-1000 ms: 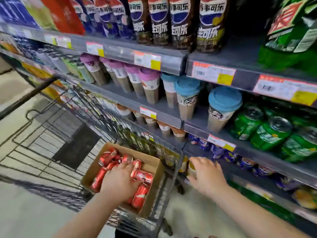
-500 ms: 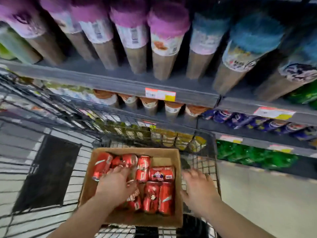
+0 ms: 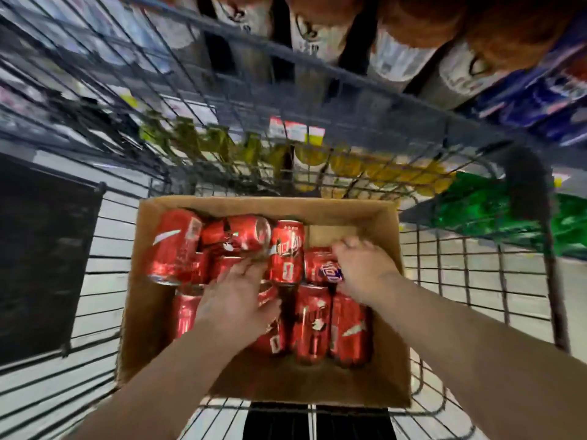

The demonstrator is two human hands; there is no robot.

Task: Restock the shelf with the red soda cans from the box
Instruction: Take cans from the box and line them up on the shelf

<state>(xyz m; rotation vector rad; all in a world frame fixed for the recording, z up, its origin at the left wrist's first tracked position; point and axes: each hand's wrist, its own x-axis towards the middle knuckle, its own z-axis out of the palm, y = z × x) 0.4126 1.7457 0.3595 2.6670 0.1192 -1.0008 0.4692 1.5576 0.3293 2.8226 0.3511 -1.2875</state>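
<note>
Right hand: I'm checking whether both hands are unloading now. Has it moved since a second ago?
Yes: the right hand moved left, from beyond the box's right wall to inside it, onto the cans.

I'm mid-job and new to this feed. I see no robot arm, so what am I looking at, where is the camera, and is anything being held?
There is no machine. A person works with bare hands, and the single camera sits on their head, looking down. A cardboard box stands in a wire cart. Red soda cans lie in it on their sides. The left hand rests on the cans, fingers fairly straight. The right hand curls round the can with a purple mark. Nothing looks lifted yet.
</note>
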